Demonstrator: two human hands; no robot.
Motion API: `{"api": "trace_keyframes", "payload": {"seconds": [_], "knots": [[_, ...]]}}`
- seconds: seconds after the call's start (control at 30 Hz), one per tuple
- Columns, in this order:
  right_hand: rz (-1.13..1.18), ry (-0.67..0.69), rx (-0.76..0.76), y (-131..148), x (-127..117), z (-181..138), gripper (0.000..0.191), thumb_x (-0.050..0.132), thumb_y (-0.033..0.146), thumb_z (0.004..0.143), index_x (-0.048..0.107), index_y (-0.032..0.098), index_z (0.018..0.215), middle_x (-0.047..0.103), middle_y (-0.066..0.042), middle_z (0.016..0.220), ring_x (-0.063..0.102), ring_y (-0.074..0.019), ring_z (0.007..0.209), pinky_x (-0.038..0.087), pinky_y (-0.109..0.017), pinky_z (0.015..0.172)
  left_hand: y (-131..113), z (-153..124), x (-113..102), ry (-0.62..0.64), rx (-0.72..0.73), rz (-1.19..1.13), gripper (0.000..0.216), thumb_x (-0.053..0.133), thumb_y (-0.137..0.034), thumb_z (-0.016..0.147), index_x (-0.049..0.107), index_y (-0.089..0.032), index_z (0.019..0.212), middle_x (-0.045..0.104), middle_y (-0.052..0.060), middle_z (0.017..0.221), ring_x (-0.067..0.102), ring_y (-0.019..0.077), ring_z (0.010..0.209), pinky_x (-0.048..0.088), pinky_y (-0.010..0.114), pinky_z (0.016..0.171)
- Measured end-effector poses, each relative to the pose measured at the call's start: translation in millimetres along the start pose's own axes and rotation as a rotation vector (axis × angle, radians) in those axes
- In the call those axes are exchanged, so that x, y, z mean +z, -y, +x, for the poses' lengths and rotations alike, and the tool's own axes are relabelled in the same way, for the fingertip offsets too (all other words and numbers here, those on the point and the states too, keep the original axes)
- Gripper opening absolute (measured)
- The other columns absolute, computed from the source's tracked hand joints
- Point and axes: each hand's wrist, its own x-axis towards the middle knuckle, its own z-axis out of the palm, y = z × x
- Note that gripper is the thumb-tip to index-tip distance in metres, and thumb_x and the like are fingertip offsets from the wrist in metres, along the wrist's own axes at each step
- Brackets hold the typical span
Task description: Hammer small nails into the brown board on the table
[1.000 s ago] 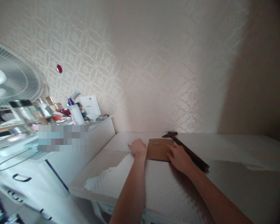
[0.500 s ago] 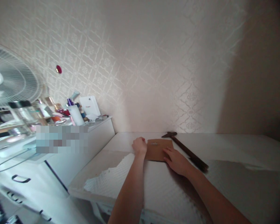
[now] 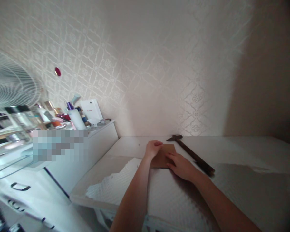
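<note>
A flat brown square piece [image 3: 168,149], perhaps card or thin board, lies on the white table surface between my hands. My left hand [image 3: 154,149] is over its upper left part, thumb and fingers pinched together; whatever they hold is too small or hidden to make out. On the right side of the brown piece, my right hand [image 3: 182,166] rests with its fingers stretched out and apart. Just beyond that hand lies a hammer [image 3: 194,156], its dark head towards the wall and its wooden handle slanting down to the right.
White textured sheeting [image 3: 120,178] covers part of the table. At the left stands a white cabinet [image 3: 96,145] crowded with bottles, among them a white pump bottle [image 3: 76,119], and a white box [image 3: 91,109]. A fan [image 3: 14,77] is at the far left. Patterned wall behind.
My left hand has moved right, from the brown piece's left edge onto it, covering the small silvery things that showed there. My right hand stays on the piece.
</note>
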Motion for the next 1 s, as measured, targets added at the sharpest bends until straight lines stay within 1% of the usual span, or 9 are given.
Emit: {"api": "trace_keyframes", "payload": {"seconds": [0.13,0.27,0.4,0.53,0.63,0.77,0.87,1.0], "knots": [[0.004,-0.008,-0.016,-0.8,0.2,-0.3,0.045,0.047,0.024,0.088,0.055,0.009,0.13,0.053,-0.017,0.137,0.046,-0.0251,0.129,0.033,-0.039,0.109,-0.2,-2.1,-1.3,0.013,0.004,0.084,0.016,0.067,-0.018,0.079,0.075,-0.018,0.093,0.075,0.005,0.094,0.069,0.0156,0.087,0.052,0.024,0.081],[-0.019,-0.001,-0.009,1.0,-0.6,-0.8,0.046,0.047,0.024,0.088,0.055,0.008,0.13,0.051,-0.018,0.138,0.043,-0.0262,0.131,0.032,-0.039,0.11,-1.5,-3.0,-2.5,0.009,0.019,0.159,0.019,0.06,-0.021,0.084,0.075,-0.018,0.095,0.075,0.005,0.093,0.068,0.0163,0.089,0.05,0.024,0.082],[-0.028,-0.01,-0.004,1.8,-0.1,-0.9,0.044,0.047,0.024,0.088,0.057,0.009,0.129,0.051,-0.018,0.138,0.044,-0.0257,0.131,0.032,-0.038,0.11,-4.9,-4.6,-4.5,0.007,0.028,0.2,0.021,0.057,-0.024,0.086,0.075,-0.018,0.094,0.075,0.005,0.092,0.068,0.0166,0.088,0.05,0.024,0.08],[-0.033,-0.008,0.001,1.8,-0.4,-0.8,0.045,0.047,0.025,0.089,0.056,0.008,0.13,0.051,-0.018,0.138,0.044,-0.0258,0.13,0.032,-0.038,0.11,-8.4,-7.6,-6.9,-0.006,0.028,0.221,0.019,0.059,-0.028,0.086,0.075,-0.019,0.089,0.075,0.005,0.09,0.068,0.0166,0.086,0.049,0.024,0.077],[-0.032,-0.002,-0.006,1.8,-1.1,-0.5,0.045,0.047,0.024,0.088,0.057,0.008,0.128,0.052,-0.018,0.137,0.045,-0.0258,0.13,0.031,-0.038,0.11,-8.6,-8.9,-6.9,-0.029,0.019,0.265,0.021,0.061,-0.034,0.085,0.075,-0.019,0.085,0.075,0.005,0.087,0.067,0.018,0.086,0.049,0.025,0.075],[-0.015,-0.009,-0.011,1.4,-1.1,-0.4,0.043,0.048,0.025,0.088,0.058,0.011,0.127,0.054,-0.018,0.135,0.047,-0.0253,0.128,0.034,-0.039,0.107,-6.2,-8.9,-5.1,-0.063,0.006,0.331,0.022,0.063,-0.04,0.084,0.075,-0.022,0.085,0.075,0.003,0.088,0.067,0.0188,0.088,0.048,0.026,0.076],[-0.012,-0.01,-0.006,1.3,-0.8,-0.5,0.043,0.048,0.025,0.087,0.059,0.011,0.127,0.054,-0.018,0.135,0.047,-0.0255,0.127,0.035,-0.04,0.106,-4.5,-8.7,-4.5,-0.072,0.022,0.396,0.02,0.064,-0.04,0.083,0.074,-0.024,0.087,0.075,0.002,0.09,0.067,0.019,0.09,0.048,0.027,0.079],[-0.018,-0.002,-0.018,1.6,-1.3,-0.3,0.043,0.047,0.025,0.087,0.059,0.01,0.127,0.055,-0.018,0.134,0.048,-0.0264,0.127,0.036,-0.039,0.106,-5.0,-9.5,-5.4,-0.062,0.043,0.465,0.015,0.064,-0.036,0.083,0.075,-0.026,0.088,0.075,0.001,0.092,0.066,0.0197,0.092,0.048,0.028,0.082]]}}
